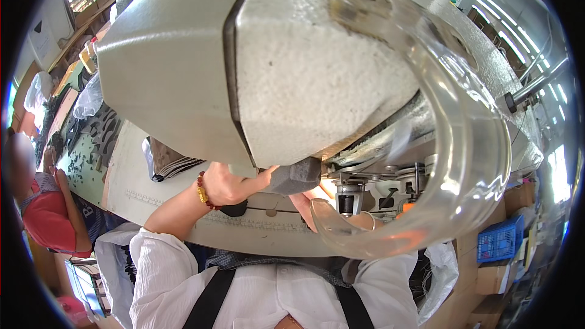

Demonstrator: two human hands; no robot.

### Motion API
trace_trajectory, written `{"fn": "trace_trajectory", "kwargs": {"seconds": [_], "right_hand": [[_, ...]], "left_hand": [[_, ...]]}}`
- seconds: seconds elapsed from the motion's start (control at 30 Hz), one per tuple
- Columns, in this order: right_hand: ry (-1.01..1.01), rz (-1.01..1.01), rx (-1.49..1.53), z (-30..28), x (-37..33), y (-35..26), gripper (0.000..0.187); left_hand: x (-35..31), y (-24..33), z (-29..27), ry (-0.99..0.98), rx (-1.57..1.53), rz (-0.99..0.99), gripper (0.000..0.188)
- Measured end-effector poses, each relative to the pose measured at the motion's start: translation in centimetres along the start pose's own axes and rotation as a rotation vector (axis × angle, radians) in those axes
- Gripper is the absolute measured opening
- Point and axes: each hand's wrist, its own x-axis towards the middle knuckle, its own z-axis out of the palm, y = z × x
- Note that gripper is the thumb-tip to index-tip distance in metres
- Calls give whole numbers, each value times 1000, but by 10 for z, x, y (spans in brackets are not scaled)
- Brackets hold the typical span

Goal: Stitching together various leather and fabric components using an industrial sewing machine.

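Note:
The pale head of a sewing machine (317, 67) fills the upper middle of the view. Just under its lower edge my left hand (230, 184), with a beaded bracelet at the wrist, is closed on a dark grey piece of fabric (294, 176), though some fingers are hidden. My right hand (303, 206) is beside the fabric, near the needle area; its fingers are mostly covered by the fabric and machine. A clear curved plastic guard (466, 146) hangs over the right forearm. The metal presser parts (349, 198) show through the guard's opening.
Folded fabric pieces (169, 161) lie left of the machine on the pale table (137, 164), which carries a printed ruler scale. A co-worker in red (55, 219) sits at far left by a green table of dark cut pieces. A blue crate (499, 239) stands at right.

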Motion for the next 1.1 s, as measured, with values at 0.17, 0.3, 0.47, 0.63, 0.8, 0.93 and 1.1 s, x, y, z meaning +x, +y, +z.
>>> {"fn": "trace_trajectory", "kwargs": {"seconds": [0.17, 0.3, 0.47, 0.63, 0.8, 0.93, 1.1], "right_hand": [[-31, -104, -143, 9, -3, -13, 29], [-52, -78, -146, 9, -7, -14, 29], [-89, 29, -33, 3, -13, -6, 30], [-124, 101, 32, 0, -13, -1, 31], [-137, 199, 164, -4, -11, 6, 33], [-145, 299, 352, -12, -11, 17, 35], [-148, 397, 537, -20, -9, 28, 37]], "left_hand": [[1, 1, -3, 21, -37, 49, 19], [-1, 9, -1, 13, 30, 74, 21], [2, 9, -5, 66, 1, 65, 23], [10, 9, -13, -10, 14, 121, 24], [12, 12, -11, -18, -47, 84, 20], [6, 15, -12, -80, 22, 96, 16], [-19, 10, 0, -73, 128, 103, 14]]}}
